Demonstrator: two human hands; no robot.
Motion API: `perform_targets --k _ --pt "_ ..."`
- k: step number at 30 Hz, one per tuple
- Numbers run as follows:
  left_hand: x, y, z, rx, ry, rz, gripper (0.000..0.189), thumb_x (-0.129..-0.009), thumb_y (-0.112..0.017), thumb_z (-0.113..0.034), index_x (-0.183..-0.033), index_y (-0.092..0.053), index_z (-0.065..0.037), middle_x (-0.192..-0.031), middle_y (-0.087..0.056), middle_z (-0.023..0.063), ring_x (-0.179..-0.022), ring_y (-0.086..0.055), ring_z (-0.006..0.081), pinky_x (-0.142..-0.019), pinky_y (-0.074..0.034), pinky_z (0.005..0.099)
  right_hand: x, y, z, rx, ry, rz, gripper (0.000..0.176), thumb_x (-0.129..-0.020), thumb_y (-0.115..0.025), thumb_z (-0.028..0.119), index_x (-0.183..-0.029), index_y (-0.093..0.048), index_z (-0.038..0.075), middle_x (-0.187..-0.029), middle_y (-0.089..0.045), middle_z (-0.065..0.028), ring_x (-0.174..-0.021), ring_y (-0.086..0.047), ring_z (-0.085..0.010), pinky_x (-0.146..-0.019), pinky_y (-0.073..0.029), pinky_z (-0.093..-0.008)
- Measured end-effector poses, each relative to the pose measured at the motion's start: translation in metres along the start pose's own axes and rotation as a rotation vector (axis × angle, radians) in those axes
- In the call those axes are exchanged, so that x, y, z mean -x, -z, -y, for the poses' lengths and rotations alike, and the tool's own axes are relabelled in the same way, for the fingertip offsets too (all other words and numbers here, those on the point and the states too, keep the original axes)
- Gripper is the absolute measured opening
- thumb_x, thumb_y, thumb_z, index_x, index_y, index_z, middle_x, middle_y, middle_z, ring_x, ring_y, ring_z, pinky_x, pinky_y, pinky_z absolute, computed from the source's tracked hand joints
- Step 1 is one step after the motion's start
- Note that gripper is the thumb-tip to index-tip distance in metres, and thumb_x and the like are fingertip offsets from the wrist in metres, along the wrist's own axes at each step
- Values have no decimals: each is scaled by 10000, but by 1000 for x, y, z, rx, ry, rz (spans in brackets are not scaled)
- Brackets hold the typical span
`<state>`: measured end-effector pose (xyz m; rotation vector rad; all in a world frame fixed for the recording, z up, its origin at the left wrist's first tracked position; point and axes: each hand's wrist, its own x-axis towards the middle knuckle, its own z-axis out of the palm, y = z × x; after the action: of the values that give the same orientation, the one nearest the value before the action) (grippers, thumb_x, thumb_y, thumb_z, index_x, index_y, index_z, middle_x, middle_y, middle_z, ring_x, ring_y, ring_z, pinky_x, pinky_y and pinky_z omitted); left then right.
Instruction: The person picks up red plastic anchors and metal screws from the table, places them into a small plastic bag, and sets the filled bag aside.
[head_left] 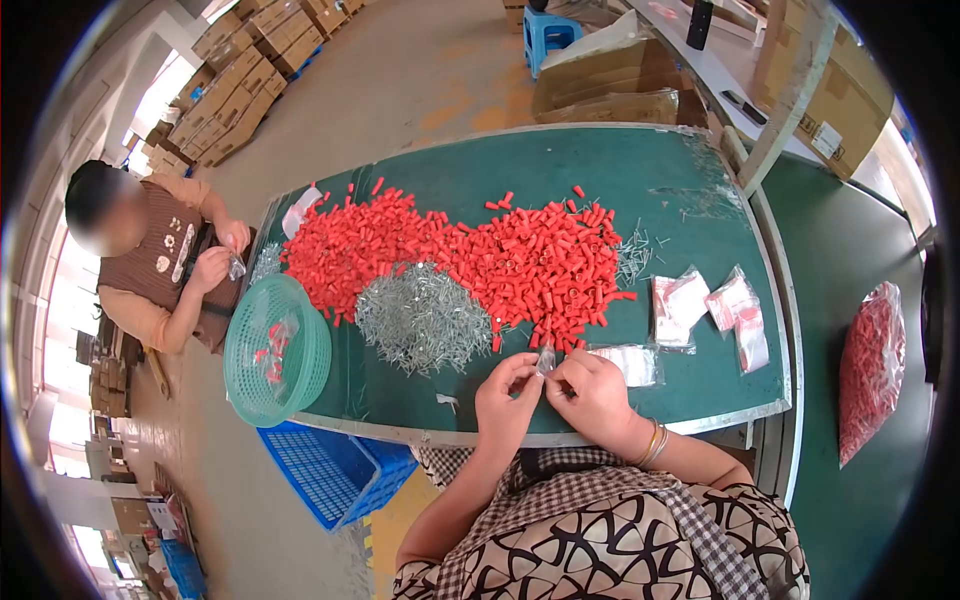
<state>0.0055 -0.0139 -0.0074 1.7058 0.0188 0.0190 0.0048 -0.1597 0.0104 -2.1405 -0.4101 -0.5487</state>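
My left hand [507,397] and my right hand [590,390] meet near the table's front edge, fingers pinched on a small clear plastic bag [545,360]. What the bag holds is too small to make out. Just beyond my fingers spreads a big heap of red plastic caps [540,260]. A pile of thin silver nails or screws [422,318] lies to the left of my hands. Flat plastic bags with white labels [628,364] lie beside my right hand. More small bags [680,308] with white and red inserts lie farther right.
A green mesh basket [312,345] with bagged red pieces stands at the table's left end, above a blue crate [330,470]. Across from it a co-worker [165,250] handles a small bag. A large bag of red pieces [872,370] lies on the right-hand surface.
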Motion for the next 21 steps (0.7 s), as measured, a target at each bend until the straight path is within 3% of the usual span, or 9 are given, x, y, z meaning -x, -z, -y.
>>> perform_targets --k 3,6,9,12,17,21 --pt "1 0 -6 -154 -78 -33 299 -801 -667 36 -1083 -581 -10 -734 -611 44 -672 -593 111 -658 -501 254 1 -2 -2 60 -4 9 177 -660 -723 9 -685 -553 52 -658 -544 -100 -587 -584 -303 -537 -484 -399" --pt "2 1 -5 -251 -151 -17 393 -788 -648 57 -1152 -525 -23 -726 -604 47 -660 -592 118 -643 -501 261 -1 6 -2 153 -75 99 189 -672 -703 34 -825 -593 52 -823 -588 -124 -763 -617 -314 -637 -514 -412" --pt "0 6 -4 -238 -167 34 456 -776 -642 62 -1194 -486 -32 -727 -607 50 -656 -598 125 -639 -501 265 -13 23 8 -19 25 174 436 -650 -769 86 -1058 -618 50 -1093 -599 -144 -1026 -595 -326 -868 -504 -432" --pt "-2 15 -12 -173 -118 101 480 -772 -639 63 -1212 -474 -35 -729 -611 55 -659 -605 129 -642 -502 267 -12 33 2 -3 167 347 651 -607 -851 172 -1199 -595 84 -1279 -555 -116 -1205 -521 -332 -1052 -399 -498" --pt "2 19 -34 -165 -80 222 508 -794 -643 72 -1262 -472 -30 -737 -598 2 -690 -548 56 -661 -454 219 -4 22 -13 -39 203 359 681 -572 -875 245 -1187 -612 118 -1224 -600 -84 -1229 -516 -301 -1097 -334 -549" --pt "4 21 -33 -173 -54 279 538 -796 -654 48 -1288 -454 -39 -730 -600 16 -673 -554 70 -662 -465 229 -2 21 -15 -174 152 341 636 -572 -878 256 -1146 -633 133 -1118 -649 -79 -1186 -553 -265 -1094 -334 -549"
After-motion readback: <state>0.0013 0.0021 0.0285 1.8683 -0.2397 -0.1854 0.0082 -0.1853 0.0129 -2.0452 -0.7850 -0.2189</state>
